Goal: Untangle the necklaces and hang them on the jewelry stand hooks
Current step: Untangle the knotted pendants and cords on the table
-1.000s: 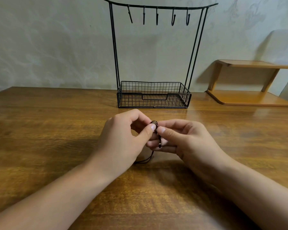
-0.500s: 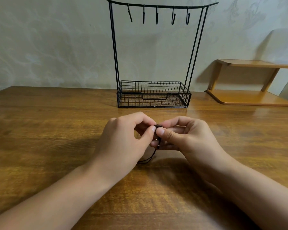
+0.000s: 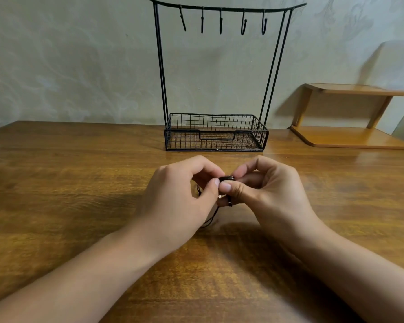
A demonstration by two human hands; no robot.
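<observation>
A small dark bundle of necklace cords is pinched between both my hands over the middle of the wooden table. My left hand grips it with thumb and curled fingers; my right hand pinches it from the other side, thumbs nearly touching. A thin dark cord end trails down onto the table below my hands. Most of the bundle is hidden by my fingers. The black wire jewelry stand stands behind, with several bare hooks on its top bar.
The stand's mesh basket base sits near the table's far edge, against a pale wall. A small wooden two-tier shelf stands at the back right. Bare tabletop spreads to the left and in front of my arms.
Both hands have drifted slightly away from me and closer together around the bundle; my fingers have shifted their pinch on the cords. The stand has not moved.
</observation>
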